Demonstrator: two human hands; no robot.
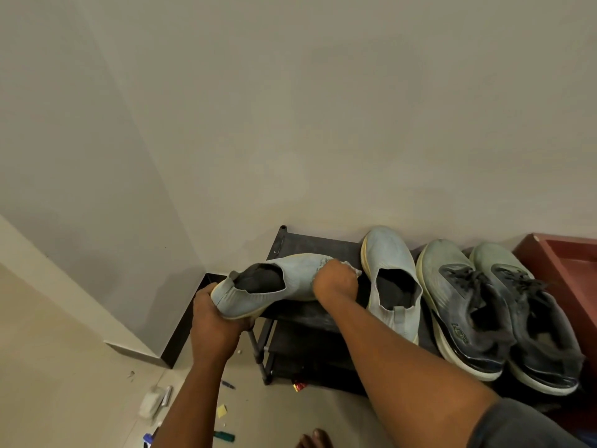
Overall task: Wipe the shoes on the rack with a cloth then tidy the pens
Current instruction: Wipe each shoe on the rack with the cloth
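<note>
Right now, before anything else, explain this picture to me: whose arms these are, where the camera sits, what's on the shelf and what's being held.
There is no machine here. It is one picture from a camera worn on a person's head, looking forward and down, so the two arms are the wearer's own.

The left hand grips the heel of a light blue slip-on shoe, lifted off the rack. The right hand presses a small pale cloth against that shoe's toe, fingers curled round the cloth.

On the black shoe rack lie the matching slip-on and a pair of dark laced sneakers. Pens and small scraps lie scattered on the floor below.
</note>
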